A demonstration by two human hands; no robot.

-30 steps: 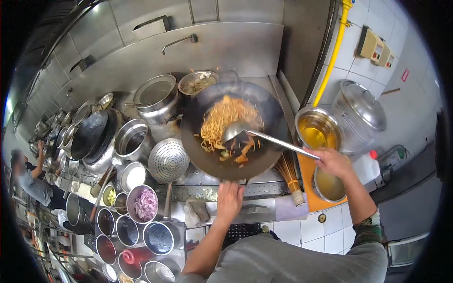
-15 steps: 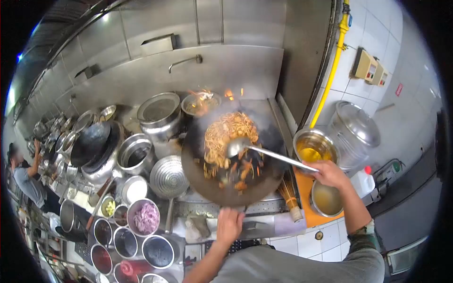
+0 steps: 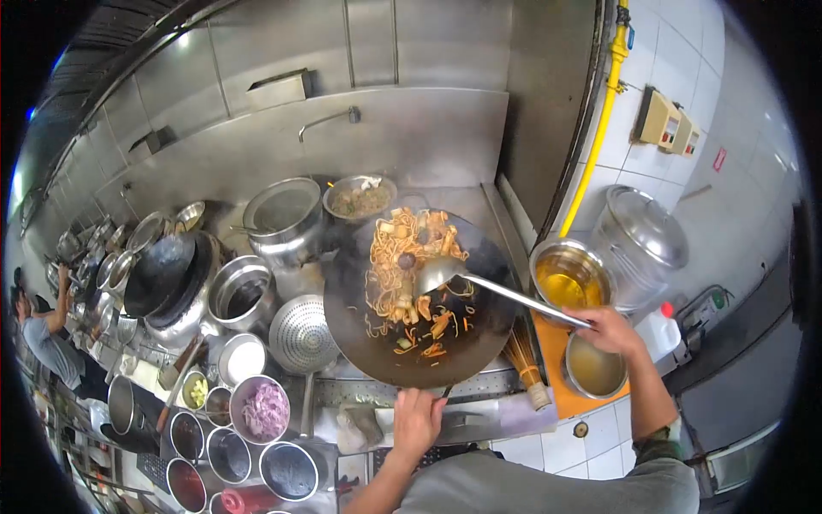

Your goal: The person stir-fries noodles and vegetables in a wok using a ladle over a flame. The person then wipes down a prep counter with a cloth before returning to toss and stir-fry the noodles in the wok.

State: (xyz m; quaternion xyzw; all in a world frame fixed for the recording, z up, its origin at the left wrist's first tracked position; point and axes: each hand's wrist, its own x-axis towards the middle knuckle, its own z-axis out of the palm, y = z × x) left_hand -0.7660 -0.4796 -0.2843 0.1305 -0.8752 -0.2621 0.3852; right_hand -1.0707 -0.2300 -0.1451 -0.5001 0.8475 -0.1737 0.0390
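A large dark wok (image 3: 368, 343) sits over the stove, with brown stir-fried noodles (image 3: 390, 265) and vegetable pieces heaped toward its far side. My left hand (image 3: 417, 421) is closed at the wok's near rim; the exact part under the fingers is hidden. In my right hand (image 3: 606, 331) is the end of a long metal ladle (image 3: 441, 274), its bowl down among the noodles. Below that hand stands a metal pot of cloudy liquid (image 3: 595, 364), and a pot of yellow oil (image 3: 569, 270) is just beyond it.
A perforated strainer (image 3: 304, 334) lies left of the wok near a bowl of sliced onion (image 3: 264, 411) and several sauce pots. A bamboo brush (image 3: 527, 368) rests at right. A lidded pot (image 3: 646, 227) stands by the wall. Another person (image 3: 51, 338) works far left.
Flames at the wok's far edge have gone out. The noodles have shifted and spread inside the wok, whose near rim sits slightly lower. Both hands keep their grips.
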